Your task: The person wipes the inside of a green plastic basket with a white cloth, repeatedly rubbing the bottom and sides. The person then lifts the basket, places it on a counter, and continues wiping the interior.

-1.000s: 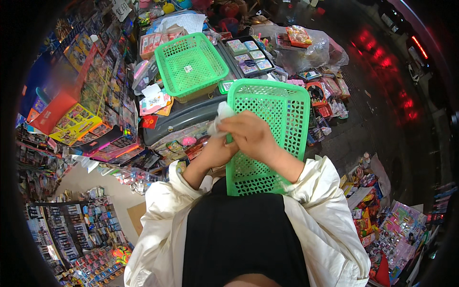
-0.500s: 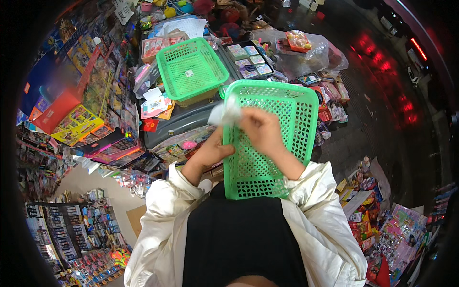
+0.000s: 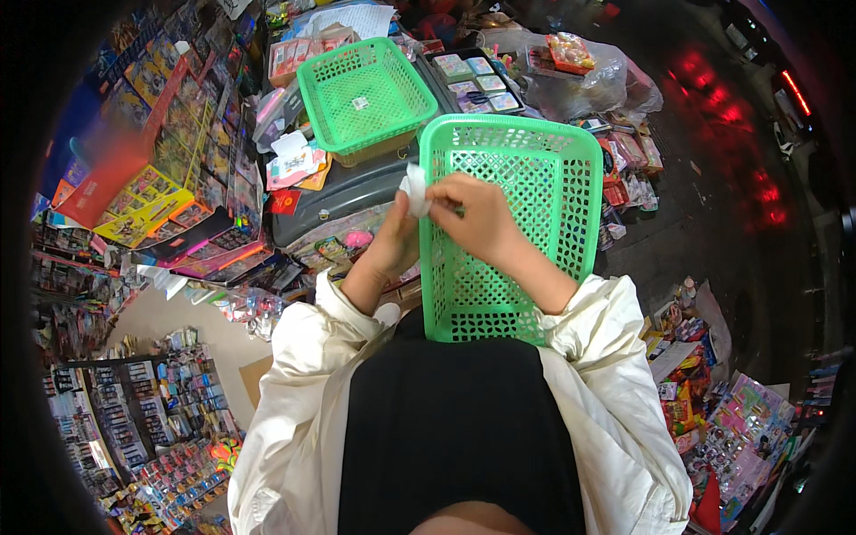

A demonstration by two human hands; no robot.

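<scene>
A green perforated plastic basket point(image 3: 580, 209) is tilted up in front of my body, its lower end against my black top. My left hand point(image 3: 390, 245) is closed at the basket's left side, thumb raised beside a crumpled white tissue point(image 3: 414, 190); its other fingers are partly hidden. My right hand point(image 3: 477, 214) reaches over the basket's left rim and pinches the tissue between thumb and fingers. A second green basket point(image 3: 392, 129), with a small white label inside, sits beyond on a dark grey lidded bin point(image 3: 343, 201).
A black tray of small boxes point(image 3: 473, 82) sits behind the baskets. Packaged goods line the shelves at left point(image 3: 169, 160). Clear plastic bags point(image 3: 606, 85) and small packs lie at far right. Colourful packets point(image 3: 682, 410) are heaped at lower right.
The white tissue and both hands have moved slightly up and left along the rim. My left thumb has risen from the basket's side to beside the tissue. The whole view has shifted a little.
</scene>
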